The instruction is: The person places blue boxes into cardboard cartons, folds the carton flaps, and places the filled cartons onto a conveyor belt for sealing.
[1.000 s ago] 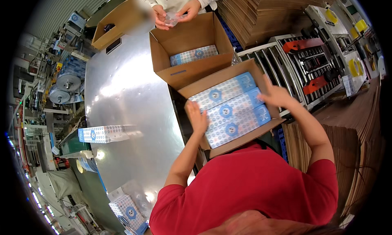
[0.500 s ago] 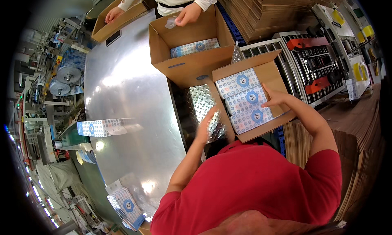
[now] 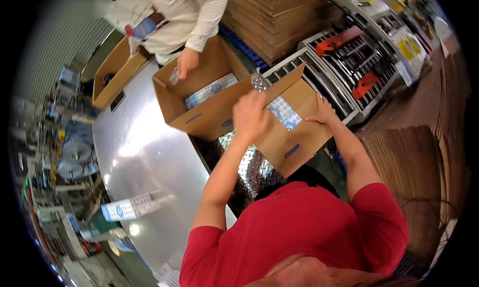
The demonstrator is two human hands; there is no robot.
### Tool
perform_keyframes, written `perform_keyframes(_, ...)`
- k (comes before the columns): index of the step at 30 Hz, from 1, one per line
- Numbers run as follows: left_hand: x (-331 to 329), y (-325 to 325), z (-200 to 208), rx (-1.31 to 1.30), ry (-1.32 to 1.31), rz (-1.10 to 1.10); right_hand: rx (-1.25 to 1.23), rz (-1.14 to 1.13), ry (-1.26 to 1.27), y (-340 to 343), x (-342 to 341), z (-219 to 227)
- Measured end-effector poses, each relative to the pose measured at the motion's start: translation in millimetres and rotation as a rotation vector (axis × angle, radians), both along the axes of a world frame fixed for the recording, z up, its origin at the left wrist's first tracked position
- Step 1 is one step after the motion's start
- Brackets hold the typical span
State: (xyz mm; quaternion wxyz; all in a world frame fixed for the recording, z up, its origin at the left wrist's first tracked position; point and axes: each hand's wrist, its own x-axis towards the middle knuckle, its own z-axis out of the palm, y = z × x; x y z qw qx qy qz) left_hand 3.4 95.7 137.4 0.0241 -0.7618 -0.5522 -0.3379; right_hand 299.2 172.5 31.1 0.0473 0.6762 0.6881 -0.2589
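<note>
The person in red is gripping a cardboard box [image 3: 292, 137] with both hands, tipping it over the edge of the steel table [image 3: 144, 157]. The left hand [image 3: 251, 116] is curled over the near flap, fingers closed on it. The right hand [image 3: 323, 112] is lying flat on the far flap, fingers spread. Blue-and-white packs [image 3: 284, 112] are showing inside. Just beside it, another box [image 3: 199, 100] is sitting on the table, a co-worker's hand [image 3: 187, 62] hanging over it, holding something small I cannot make out.

Brown cardboard box [image 3: 294, 137], blue-and-white dotted packs [image 3: 283, 112], red shirt [image 3: 309, 232]
</note>
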Motion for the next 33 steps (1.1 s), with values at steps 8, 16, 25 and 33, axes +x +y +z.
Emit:
perform_keyframes(8, 27.2, -108.3, -108.7, -0.498, 0.192, -0.135, 0.135, -0.254, 0.526, 11.0, 5.7, -41.1)
perform_keyframes(16, 103.1, -95.7, -154.3, -0.382, -1.476, 0.535, 0.421, 0.026, 0.323, 41.4, -7.6, -30.4)
perform_keyframes(25, 254.8, 97.9, -159.4, -0.441, -1.639, 0.355, 0.71, 0.187, 0.057, 230.4, 137.9, -35.6)
perform_keyframes(33, 379.5, 273.9, -181.8, -0.306, -1.206, 0.34, 0.668, 0.316, 0.047, 258.7, 203.0, -23.6)
